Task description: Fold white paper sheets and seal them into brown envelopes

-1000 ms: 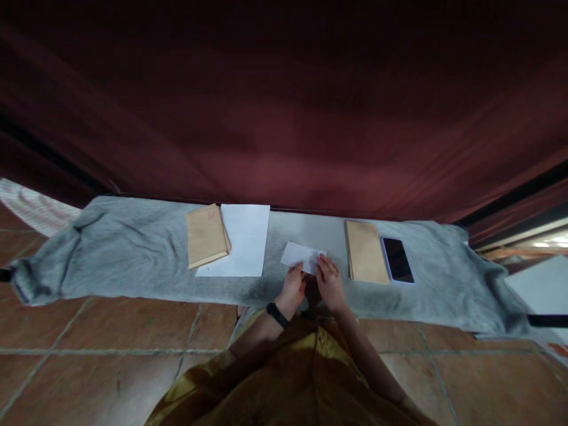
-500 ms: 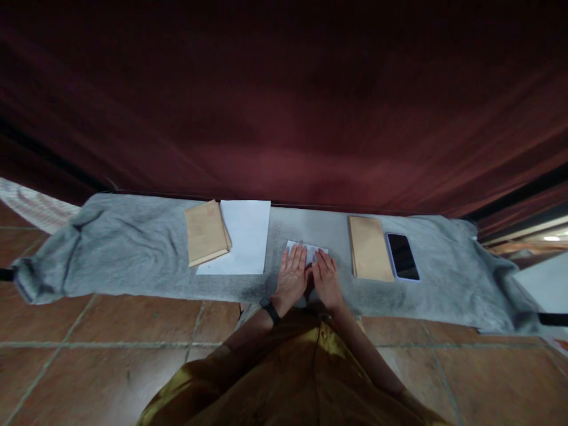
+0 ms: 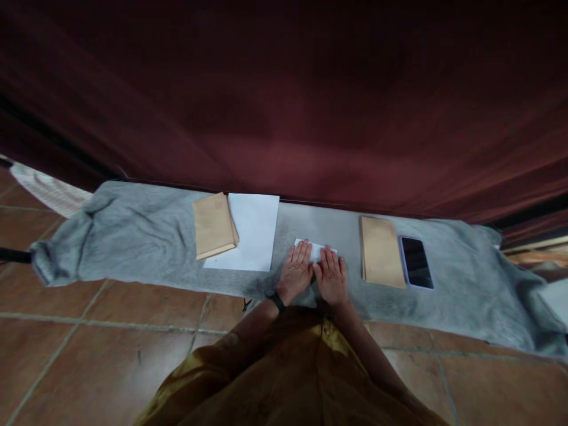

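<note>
A small folded white paper (image 3: 316, 249) lies on the grey cloth (image 3: 133, 248) right in front of me. My left hand (image 3: 296, 273) lies flat on its left part, fingers stretched out. My right hand (image 3: 332, 275) lies flat beside it on the right part, fingers also spread. Only the far edge of the paper shows past my fingertips. A black band sits on my left wrist.
A brown envelope stack (image 3: 213, 226) overlaps a white sheet (image 3: 251, 232) to the left. Another brown envelope stack (image 3: 380, 251) and a dark phone (image 3: 416, 262) lie to the right. A dark red curtain (image 3: 284, 106) hangs behind; tiled floor (image 3: 89, 343) lies below.
My hands went from pinching the paper's near edge to lying flat on top of it, pressing it down. The view has shifted a little.
</note>
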The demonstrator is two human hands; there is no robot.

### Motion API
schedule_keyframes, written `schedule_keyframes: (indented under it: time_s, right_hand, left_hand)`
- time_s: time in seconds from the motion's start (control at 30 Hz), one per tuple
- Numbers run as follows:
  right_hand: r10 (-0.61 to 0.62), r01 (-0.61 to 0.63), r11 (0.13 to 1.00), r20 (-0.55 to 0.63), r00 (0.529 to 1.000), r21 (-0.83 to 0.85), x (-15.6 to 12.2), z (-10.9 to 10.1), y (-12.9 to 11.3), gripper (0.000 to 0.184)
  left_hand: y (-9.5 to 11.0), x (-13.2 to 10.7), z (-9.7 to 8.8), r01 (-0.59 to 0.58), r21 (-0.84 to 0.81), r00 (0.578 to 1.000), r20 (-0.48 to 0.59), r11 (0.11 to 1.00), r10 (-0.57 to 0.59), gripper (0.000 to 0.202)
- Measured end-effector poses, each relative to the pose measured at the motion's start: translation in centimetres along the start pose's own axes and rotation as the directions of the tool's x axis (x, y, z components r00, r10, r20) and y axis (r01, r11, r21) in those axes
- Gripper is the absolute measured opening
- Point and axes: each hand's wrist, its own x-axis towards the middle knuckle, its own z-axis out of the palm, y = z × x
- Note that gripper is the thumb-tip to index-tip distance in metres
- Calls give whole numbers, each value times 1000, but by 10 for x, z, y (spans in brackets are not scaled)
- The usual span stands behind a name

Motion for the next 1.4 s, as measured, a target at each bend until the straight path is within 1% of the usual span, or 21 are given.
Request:
schedule_keyframes:
  time_s: [0.13,0.23,0.37,0.43,0.5,0.57,0.6,0.73,0.8,0.9,1.13,1.27,1.4]
  right_hand:
    - [11,-11,1000,-24,1000,-28,-5,2,11,60]
    - [2,-3,1000,-39,999,-25,-10,3,21,64]
    - [7,-7,1000,-40,999,-22,-15,2,29,65]
    - [31,-32,999,-38,999,-25,-16,0,30,64]
    - [68,-69,997,-43,997,-26,-15,-2,27,63]
    - [75,-75,997,-47,996,-9,-12,-2,19,62]
    - [53,-52,999,-41,998,10,-10,-2,14,62]
    - [-104,102,989,12,995,104,-4,3,-10,60]
    - [-133,130,985,16,991,113,-3,6,-18,60]
    - [-130,130,988,-12,991,86,-5,10,-21,61]
    - [-117,115,993,-83,990,-25,-10,11,-9,61]
    - [-50,45,998,-111,993,-45,-15,12,2,61]
    - [-12,7,999,-118,993,-50,-21,14,13,63]
  left_hand:
    - [-12,0,-5,44,-21,999,-20,999,-45,70]
    - [-18,-1,-9,54,-36,998,-28,998,-55,76]
    - [-18,-1,-10,68,-48,997,-17,997,-69,77]
    - [-16,-1,-10,78,-53,997,-14,995,-79,77]
    - [-14,0,-10,86,-51,996,-10,995,-86,77]
    - [-12,0,-11,83,-43,997,-1,996,-83,77]
    - [-11,1,-11,79,-40,997,5,996,-79,77]
    - [-11,1,-10,70,-21,997,28,997,-69,69]
    - [-13,0,-8,65,6,997,41,998,-65,66]
    - [-16,-1,-6,52,30,998,39,998,-53,67]
    - [-23,-7,-6,51,-13,998,-40,999,-52,70]
    - [-23,-15,-1,107,-22,991,-83,994,-108,68]
    - [-22,-26,7,159,-27,978,-132,987,-161,64]
